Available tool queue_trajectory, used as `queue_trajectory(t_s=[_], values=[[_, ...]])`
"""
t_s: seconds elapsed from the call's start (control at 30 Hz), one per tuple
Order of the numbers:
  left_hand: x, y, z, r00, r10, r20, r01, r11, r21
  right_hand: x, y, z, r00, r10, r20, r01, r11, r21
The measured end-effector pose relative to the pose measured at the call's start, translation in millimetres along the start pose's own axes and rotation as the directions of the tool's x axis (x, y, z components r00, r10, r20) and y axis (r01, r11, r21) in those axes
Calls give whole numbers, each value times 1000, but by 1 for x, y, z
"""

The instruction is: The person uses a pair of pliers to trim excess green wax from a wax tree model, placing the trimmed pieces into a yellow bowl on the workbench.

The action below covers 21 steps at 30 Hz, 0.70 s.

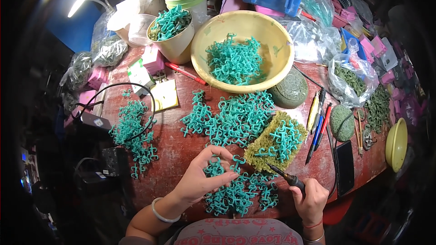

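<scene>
Between the thumb and fingertips of my left hand is a small teal curled piece, held above a heap of like pieces. My right hand grips the dark handle of a soldering iron. Its thin tip points up and left, by the lower edge of a yellow-green, rough sponge-like block. Several teal pieces lie on top of that block. Below and beside my left hand spreads a loose pile of teal pieces. A larger pile lies just beyond.
A wide yellow basin holds more teal pieces at the back. A left pile lies under a black cable loop. Pens, a green stone-like lump and a dark phone are on the right. A full bucket stands back left.
</scene>
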<state>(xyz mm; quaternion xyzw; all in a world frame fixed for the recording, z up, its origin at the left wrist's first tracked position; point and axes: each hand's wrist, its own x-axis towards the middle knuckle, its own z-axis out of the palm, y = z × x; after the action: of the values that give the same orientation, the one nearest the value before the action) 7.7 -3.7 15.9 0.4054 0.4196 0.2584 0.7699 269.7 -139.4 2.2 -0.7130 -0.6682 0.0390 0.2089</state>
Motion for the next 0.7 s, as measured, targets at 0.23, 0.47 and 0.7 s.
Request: queue_trajectory(t_s=[0.23, 0.47, 0.7], values=[[2, -11, -5, 996, 89, -18, -86, 987, 134, 0, -1, 1, 1000, 3, -14, -3, 1000, 9], [6, -23, -5, 918, 396, 12, -366, 838, 405, 0, -2, 2, 1000, -14, 2, 14, 1000, -11], [4, -21, -2, 929, 371, -9, -337, 853, 399, -2, -3, 2, 1000, -20, -2, 20, 1000, -23]])
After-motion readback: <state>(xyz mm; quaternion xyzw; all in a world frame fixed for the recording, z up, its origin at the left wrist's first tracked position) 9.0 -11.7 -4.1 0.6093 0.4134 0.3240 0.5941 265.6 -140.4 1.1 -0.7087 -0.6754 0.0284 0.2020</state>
